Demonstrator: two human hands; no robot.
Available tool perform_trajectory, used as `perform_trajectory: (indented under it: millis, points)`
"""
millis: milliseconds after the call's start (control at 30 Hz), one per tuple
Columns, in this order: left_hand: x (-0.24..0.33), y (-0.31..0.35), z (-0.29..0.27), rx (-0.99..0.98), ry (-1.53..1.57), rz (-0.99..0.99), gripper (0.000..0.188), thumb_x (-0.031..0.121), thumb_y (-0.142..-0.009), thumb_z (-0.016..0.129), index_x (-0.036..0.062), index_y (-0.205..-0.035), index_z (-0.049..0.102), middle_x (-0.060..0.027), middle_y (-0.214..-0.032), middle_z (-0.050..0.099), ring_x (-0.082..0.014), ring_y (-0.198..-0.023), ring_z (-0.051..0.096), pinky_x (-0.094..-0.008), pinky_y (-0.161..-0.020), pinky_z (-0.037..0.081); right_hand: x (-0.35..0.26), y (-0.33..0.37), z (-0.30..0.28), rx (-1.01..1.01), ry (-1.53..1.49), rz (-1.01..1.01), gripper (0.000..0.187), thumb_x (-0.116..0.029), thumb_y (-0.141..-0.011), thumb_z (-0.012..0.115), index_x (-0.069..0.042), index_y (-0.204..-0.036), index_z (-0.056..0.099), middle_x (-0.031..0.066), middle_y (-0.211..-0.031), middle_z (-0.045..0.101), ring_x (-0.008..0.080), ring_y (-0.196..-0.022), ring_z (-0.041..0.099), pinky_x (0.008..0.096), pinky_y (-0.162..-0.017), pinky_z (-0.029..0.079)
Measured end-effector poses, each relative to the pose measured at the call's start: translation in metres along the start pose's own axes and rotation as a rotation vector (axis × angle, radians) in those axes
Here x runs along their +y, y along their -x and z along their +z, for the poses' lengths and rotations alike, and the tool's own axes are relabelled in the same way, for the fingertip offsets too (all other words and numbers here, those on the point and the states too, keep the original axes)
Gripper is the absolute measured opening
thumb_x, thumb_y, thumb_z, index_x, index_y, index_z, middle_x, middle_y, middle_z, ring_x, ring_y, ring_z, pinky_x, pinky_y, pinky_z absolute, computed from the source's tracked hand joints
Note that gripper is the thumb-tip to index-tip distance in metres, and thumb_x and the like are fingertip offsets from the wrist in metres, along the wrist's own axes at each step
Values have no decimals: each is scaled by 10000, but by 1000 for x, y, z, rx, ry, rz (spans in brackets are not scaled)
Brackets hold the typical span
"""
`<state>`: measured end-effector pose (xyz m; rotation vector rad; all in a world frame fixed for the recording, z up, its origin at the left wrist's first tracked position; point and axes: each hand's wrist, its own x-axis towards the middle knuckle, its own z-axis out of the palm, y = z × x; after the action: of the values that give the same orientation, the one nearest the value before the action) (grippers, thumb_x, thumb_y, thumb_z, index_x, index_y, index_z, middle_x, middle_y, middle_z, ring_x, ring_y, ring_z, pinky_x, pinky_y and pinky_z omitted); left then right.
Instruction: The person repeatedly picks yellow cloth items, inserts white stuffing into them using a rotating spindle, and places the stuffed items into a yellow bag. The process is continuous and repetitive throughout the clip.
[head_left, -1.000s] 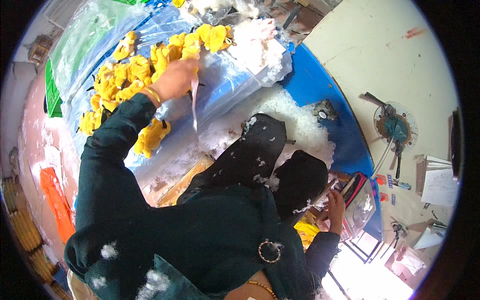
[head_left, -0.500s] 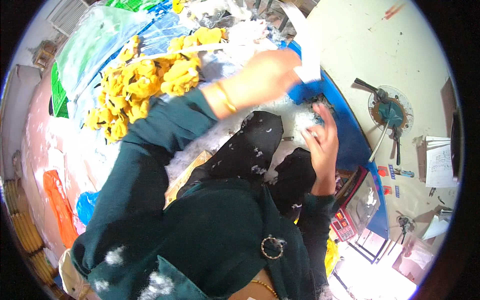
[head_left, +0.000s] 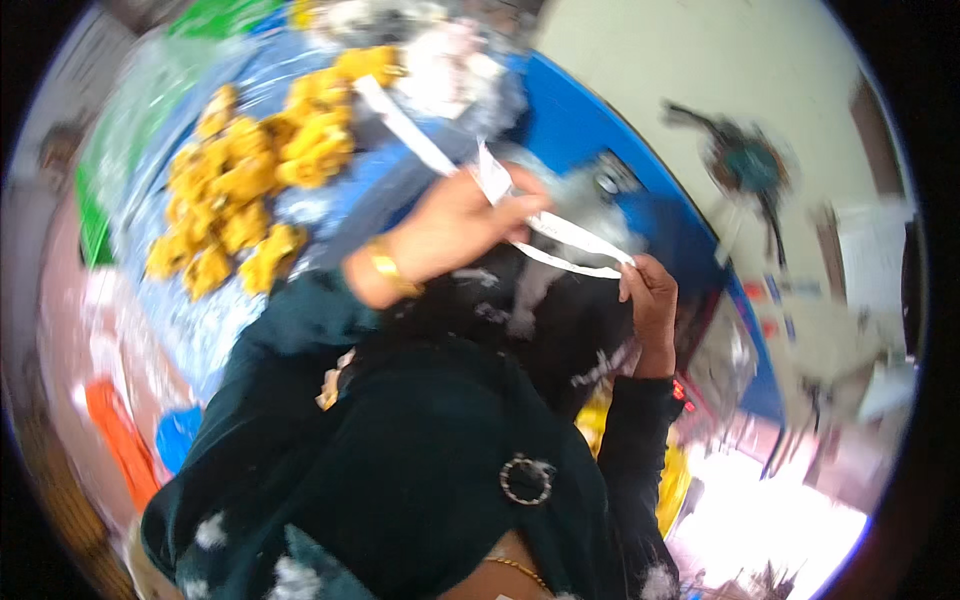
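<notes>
A long white strip (head_left: 575, 236), looking like a ribbon of labels with faint print, stretches between my hands above my dark-trousered lap. My left hand (head_left: 455, 225), with a gold bangle at its wrist, is closed on the strip's middle. One tail of it runs up and left past that hand toward a heap of yellow plush pieces (head_left: 240, 165). My right hand (head_left: 652, 300) pinches the strip at a fold, where two lengths meet in a narrow loop. Motion smears the fingertips a little.
The yellow pieces lie on clear plastic sheeting (head_left: 185, 120) at the left. A blue panel (head_left: 640, 150) borders the pale tabletop (head_left: 640, 50), where a dark clamp-like fixture (head_left: 745, 160) stands. White fluff clings to my clothes. An orange bag (head_left: 120, 435) lies at the lower left.
My left hand has come left and nearer with the white strip. The right hand, with fingers apart and nothing in them before, now pinches the strip. The view has shifted somewhat.
</notes>
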<state>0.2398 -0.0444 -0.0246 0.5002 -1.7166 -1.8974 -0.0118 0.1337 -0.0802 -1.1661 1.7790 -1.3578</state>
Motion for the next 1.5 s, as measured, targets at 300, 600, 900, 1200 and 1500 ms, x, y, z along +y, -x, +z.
perform_trajectory:
  millis: [300, 600, 900, 1200, 1500]
  points:
    - [-80, 139, -180, 260, -1705, 32, 587, 458, -833, 653, -59, -1105, 601, -282, -1104, 595, -407, -1009, 576, -446, -862, 465, 118, 522, -261, 591, 1345, 1250, 383, -379, -809, 611, -5, -798, 693, 221, -792, 655, 380, -781, 641, 456, -710, 501]
    - [-125, 147, -195, 557, -1622, -438, 412, 378, -871, 621, 28, -1088, 640, -155, -1069, 646, -299, -953, 625, -374, -792, 508, 13, 724, -221, 1164, 1435, 1658, 302, -247, -802, 527, -5, -738, 694, 238, -812, 658, 391, -806, 649, 447, -734, 513]
    - [-128, 43, -174, 508, -964, -122, 317, 235, -882, 633, 35, -1124, 592, -105, -1039, 633, -219, -950, 594, -316, -785, 492, 105, 701, -246, 865, 1306, 1552, 657, -338, -738, 729, 50, -1223, 516, 267, -1028, 634, 322, -773, 680, 366, -660, 562]
    - [-61, -46, 56, 238, -95, -68, 173, 159, -848, 696, 16, -902, 615, -10, -821, 612, -74, -749, 533, -217, -651, 417, 61, 171, -72, 391, 97, 117, 186, -96, -850, 650, -30, -1024, 663, 65, -938, 671, 130, -838, 627, 249, -716, 495]
    - [-29, -45, 117, 39, -139, -17, 191, 173, -871, 680, 6, -921, 602, -26, -831, 630, -69, -717, 552, -218, -618, 445, -60, 64, -1, 354, 332, -338, 361, -280, -702, 796, -65, -942, 632, 61, -906, 589, 195, -742, 616, 294, -644, 497]
